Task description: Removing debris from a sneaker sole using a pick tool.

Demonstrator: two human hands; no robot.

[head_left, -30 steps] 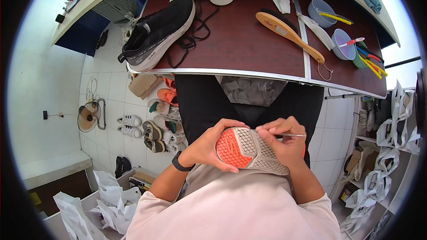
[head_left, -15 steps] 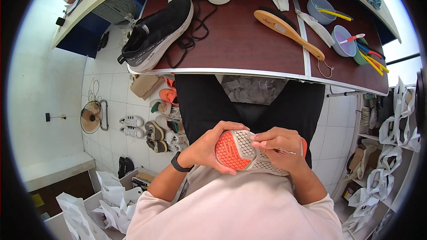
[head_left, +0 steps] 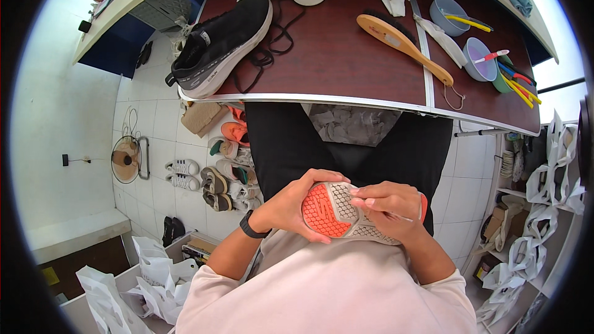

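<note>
In my lap a shoe (head_left: 326, 213) lies with its sole turned up, patterned in orange and off-white tread with dark grooves. My left hand (head_left: 296, 207) wraps round one end of it, thumb and fingers along the edges. Over the off-white part, my right hand (head_left: 393, 209) pinches a thin silvery tool (head_left: 404, 218), whose end sticks out behind the fingers. Its tip is hidden, so I cannot tell its exact kind. On the table, a black shoe (head_left: 224, 43) with a white midsole stands at the left, its black laces loose beside it.
The dark red table (head_left: 328, 55) has a metal front edge ahead of my knees. A wooden brush (head_left: 405, 47), a blue-grey bowl (head_left: 448, 15), a bowl of purplish liquid (head_left: 479, 57) and coloured-handled brushes (head_left: 518, 86) lie right. Several shoes (head_left: 216, 180) cover the floor left.
My right hand has shifted very slightly on the sole, and the tool's visible end has tilted. The shoe stays in my left hand.
</note>
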